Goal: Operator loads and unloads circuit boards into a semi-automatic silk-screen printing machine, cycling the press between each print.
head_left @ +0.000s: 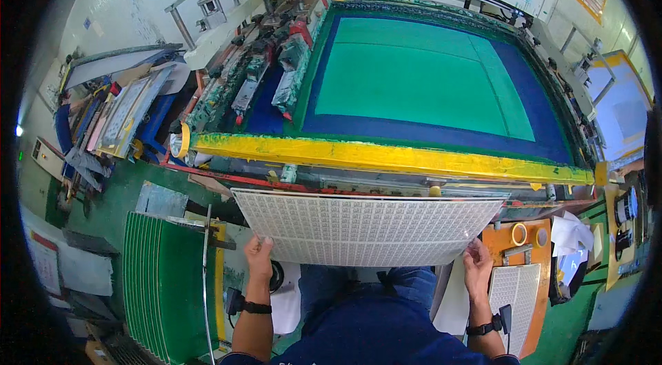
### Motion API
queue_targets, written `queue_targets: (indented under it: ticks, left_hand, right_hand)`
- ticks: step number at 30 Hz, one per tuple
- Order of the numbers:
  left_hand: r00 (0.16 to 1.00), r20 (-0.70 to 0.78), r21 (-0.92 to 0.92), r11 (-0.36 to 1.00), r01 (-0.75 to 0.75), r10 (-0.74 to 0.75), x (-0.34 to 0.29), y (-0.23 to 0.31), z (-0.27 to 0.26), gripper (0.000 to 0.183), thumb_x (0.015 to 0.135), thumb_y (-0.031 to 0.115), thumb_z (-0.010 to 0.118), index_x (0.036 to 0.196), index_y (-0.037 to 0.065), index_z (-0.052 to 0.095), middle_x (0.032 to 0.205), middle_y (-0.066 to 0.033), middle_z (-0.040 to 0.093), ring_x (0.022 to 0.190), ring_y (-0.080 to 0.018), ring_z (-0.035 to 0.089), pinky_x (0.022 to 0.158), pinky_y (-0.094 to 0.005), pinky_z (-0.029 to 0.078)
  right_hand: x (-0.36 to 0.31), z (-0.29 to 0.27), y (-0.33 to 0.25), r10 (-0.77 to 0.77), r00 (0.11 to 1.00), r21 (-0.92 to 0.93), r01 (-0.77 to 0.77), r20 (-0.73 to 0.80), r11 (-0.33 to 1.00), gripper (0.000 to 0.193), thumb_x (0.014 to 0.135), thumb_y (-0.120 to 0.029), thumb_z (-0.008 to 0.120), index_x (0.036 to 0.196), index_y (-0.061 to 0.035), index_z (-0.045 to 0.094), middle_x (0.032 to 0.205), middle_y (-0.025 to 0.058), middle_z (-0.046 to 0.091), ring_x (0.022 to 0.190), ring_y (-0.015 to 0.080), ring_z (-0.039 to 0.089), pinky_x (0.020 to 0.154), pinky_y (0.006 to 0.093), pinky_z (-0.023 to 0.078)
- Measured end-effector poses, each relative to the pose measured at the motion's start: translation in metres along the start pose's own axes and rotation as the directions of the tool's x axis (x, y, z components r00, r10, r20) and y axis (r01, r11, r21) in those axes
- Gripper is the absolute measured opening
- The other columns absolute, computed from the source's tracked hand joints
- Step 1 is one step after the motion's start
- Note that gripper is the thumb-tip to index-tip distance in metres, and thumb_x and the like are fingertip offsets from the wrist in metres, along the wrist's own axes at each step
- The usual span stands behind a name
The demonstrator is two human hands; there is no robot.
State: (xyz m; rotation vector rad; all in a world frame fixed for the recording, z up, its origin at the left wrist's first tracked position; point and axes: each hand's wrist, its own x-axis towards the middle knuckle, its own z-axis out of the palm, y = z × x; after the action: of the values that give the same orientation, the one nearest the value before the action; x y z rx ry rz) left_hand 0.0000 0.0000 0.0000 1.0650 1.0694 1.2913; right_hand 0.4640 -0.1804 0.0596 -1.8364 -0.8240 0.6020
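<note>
I saw left grip point(259, 256) and right grip point(477, 265) pinched on the near corners of a wide, thin, grey-white patterned sheet point(372, 227), spanning between them, near a long yellow bar point(386, 157).

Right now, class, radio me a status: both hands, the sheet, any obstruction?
Left fingers, right fingers: gripping opposite sides. Patterned sheet: held before the torso. Possible obstruction: yellow frame bar beyond its far edge.

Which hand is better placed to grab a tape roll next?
Likely your right hand: it's beside the orange table with the tape rolls. Your left hand is farther, across the patterned panel. Both hands hold it.
</note>
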Motion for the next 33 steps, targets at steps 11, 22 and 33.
queue_targets:
  ticks: [11, 22, 33]
  left_hand:
    - [1.0, -0.009, -0.017, 1.0, 0.0, 0.0, 0.0, 0.0, 0.005, 0.038, 0.088, 0.009, 0.059, 0.123, -0.005, 0.053, 0.116, -0.0066, 0.06, 0.104, -0.0159, 0.055, 0.093, -0.0294, 0.038]
    - [1.0, 0.009, -0.038, 0.999, -0.006, 0.006, 0.006, -0.003, 0.007, 0.036, 0.087, 0.008, 0.059, 0.121, -0.004, 0.055, 0.115, -0.0057, 0.06, 0.103, -0.0149, 0.055, 0.092, -0.0286, 0.039]
    - [0.998, -0.063, 0.023, 1.0, 0.02, -0.019, 0.009, -0.026, -0.006, 0.033, 0.084, 0.003, 0.058, 0.117, -0.003, 0.057, 0.109, -0.0034, 0.062, 0.098, -0.0142, 0.056, 0.088, -0.028, 0.041]
  right_hand:
    - [0.0, -0.001, -0.001, 0.02, 1.0, -0.024, -0.02, -0.002, 1.0, 0.043, 0.082, -0.005, 0.055, 0.123, 0.0059, 0.052, 0.103, 0.0123, 0.062, 0.094, 0.019, 0.059, 0.086, 0.0314, 0.046]
    - [0.003, 0.0, 0.002, 0.048, 0.999, 0.005, -0.048, 0.007, 0.999, 0.04, 0.085, -0.002, 0.053, 0.125, 0.0057, 0.05, 0.109, 0.0125, 0.06, 0.099, 0.0197, 0.058, 0.089, 0.0313, 0.046]
    - [0.004, -0.001, 0.016, 0.019, 0.999, -0.043, -0.02, -0.036, 0.999, 0.036, 0.084, -0.002, 0.055, 0.119, 0.0067, 0.054, 0.102, 0.0104, 0.06, 0.092, 0.0172, 0.059, 0.084, 0.0289, 0.047]
